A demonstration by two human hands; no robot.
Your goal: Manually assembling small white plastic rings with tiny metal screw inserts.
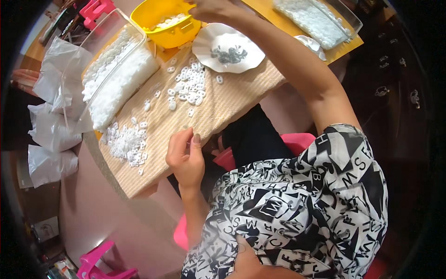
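My left hand (186, 157) is held over the near edge of a beige ribbed cloth (160, 123), thumb and fingers pinched together; what they hold, if anything, is too small to name. My right arm reaches far forward, and my right hand (211, 10) is at the rim of a yellow plastic basin (169, 36) with white pieces inside. The top edge cuts that hand off, so its grip is unclear. Small white plastic pieces with two holes lie in one pile (190, 83) beyond my left hand and another pile (125, 143) to its left.
A white scalloped dish (254, 52) with small dark grey pieces stands under my right forearm. Clear bins of white pieces stand at the left (121, 69) and far right (316, 23). White plastic bags (53, 165) hang left of the table; a pink stool (100, 262) is lower left.
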